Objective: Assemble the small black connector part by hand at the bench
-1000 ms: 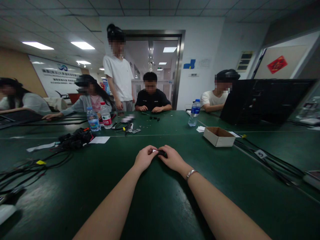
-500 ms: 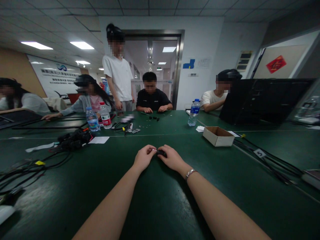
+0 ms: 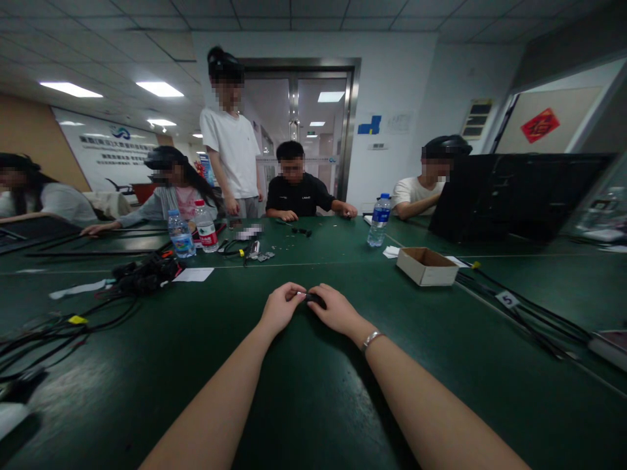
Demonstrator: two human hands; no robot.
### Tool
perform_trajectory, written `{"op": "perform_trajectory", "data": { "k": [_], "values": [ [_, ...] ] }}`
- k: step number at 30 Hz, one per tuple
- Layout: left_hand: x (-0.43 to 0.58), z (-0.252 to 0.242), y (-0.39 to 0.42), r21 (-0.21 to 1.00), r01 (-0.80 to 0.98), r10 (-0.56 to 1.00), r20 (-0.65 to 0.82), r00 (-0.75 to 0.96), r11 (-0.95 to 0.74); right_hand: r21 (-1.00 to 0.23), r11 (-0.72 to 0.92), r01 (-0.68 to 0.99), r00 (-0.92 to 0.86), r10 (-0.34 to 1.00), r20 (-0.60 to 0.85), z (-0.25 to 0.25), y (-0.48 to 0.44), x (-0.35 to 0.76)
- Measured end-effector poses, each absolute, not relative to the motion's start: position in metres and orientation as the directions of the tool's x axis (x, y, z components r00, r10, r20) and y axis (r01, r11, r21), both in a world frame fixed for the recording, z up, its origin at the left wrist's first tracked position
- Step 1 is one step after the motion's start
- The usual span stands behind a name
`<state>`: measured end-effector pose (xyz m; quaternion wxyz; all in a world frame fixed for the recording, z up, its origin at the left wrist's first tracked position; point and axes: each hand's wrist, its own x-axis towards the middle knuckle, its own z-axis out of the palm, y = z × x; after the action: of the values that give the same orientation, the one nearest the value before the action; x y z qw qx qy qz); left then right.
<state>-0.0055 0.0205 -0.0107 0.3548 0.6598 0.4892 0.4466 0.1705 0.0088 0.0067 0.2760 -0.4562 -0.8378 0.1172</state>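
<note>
Just beyond the middle of the green table (image 3: pixel 313 365), my two hands meet fingertip to fingertip. My right hand (image 3: pixel 336 310) is closed on a small black elongated piece (image 3: pixel 316 299), whose kind I cannot make out. My left hand (image 3: pixel 283 308) pinches a small shiny, light-coloured bit (image 3: pixel 300 294) at the near end of the black piece. Whether the two parts are joined is too small to tell. The fingers partly hide both.
An open cardboard box (image 3: pixel 427 267) and a water bottle (image 3: pixel 379 220) stand to the right, near black cables (image 3: pixel 524 320). Leftward lie a tangled black bundle (image 3: pixel 147 271), paper (image 3: pixel 194 275) and two bottles (image 3: pixel 206 227). A person in black (image 3: pixel 298 194) sits opposite, among several co-workers.
My hands stay almost still, holding the same small parts. Across the table, the person in black has reached one hand out toward the water bottle on the right.
</note>
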Motion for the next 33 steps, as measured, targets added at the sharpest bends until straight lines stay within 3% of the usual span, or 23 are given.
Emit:
{"op": "perform_trajectory", "data": {
  "k": [5,12,22,33],
  "values": [
    [-0.004,-0.004,0.015,0.903,0.394,0.985,0.162,0.066,-0.175,-0.448,0.568,0.690,-0.425,0.819,0.385,0.008,0.007,0.171],
    [-0.004,0.001,0.011,0.852,0.499,0.984,0.177,0.010,-0.158,-0.461,0.573,0.677,-0.409,0.814,0.412,0.008,0.006,0.171],
    [-0.005,-0.007,0.016,0.900,0.315,0.954,0.275,0.122,-0.300,-0.470,0.593,0.654,-0.413,0.801,0.435,0.004,0.010,0.173],
    [-0.005,-0.008,0.020,0.935,0.199,0.954,0.277,0.115,-0.295,-0.476,0.604,0.639,-0.406,0.790,0.459,0.003,0.011,0.173]
  ]
}}
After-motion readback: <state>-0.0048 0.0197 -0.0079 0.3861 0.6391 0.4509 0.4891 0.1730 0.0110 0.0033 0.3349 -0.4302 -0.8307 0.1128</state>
